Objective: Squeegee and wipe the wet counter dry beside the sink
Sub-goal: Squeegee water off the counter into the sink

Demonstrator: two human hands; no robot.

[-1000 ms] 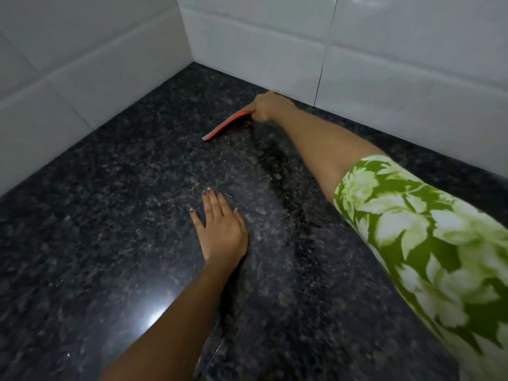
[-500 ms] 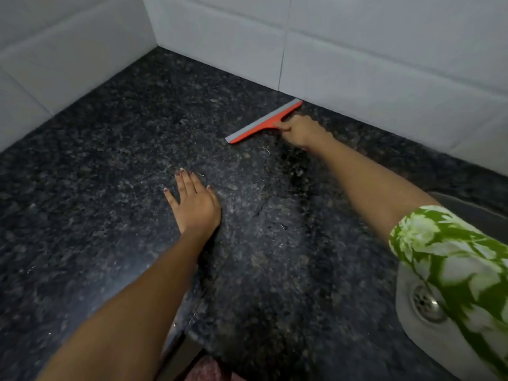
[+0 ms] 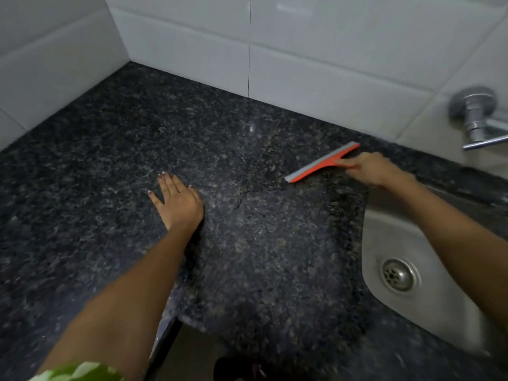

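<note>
An orange squeegee (image 3: 320, 164) with a grey blade lies blade-down on the dark speckled granite counter (image 3: 110, 160), close to the sink. My right hand (image 3: 375, 170) grips its handle from the right. My left hand (image 3: 178, 202) rests flat on the counter with fingers spread, holding nothing, well to the left of the squeegee. A faint wet streak and line run across the stone between the two hands.
A steel sink (image 3: 395, 243) with a round drain (image 3: 397, 274) is set in the counter at the right. A chrome tap (image 3: 477, 116) juts from the white tiled wall (image 3: 330, 50). The counter's front edge (image 3: 167, 334) is at the bottom.
My right hand has dragged the squeegee from the back wall rightward toward the sink. My left hand stays flat on the counter. The view has swung right, showing more sink and the tap.
</note>
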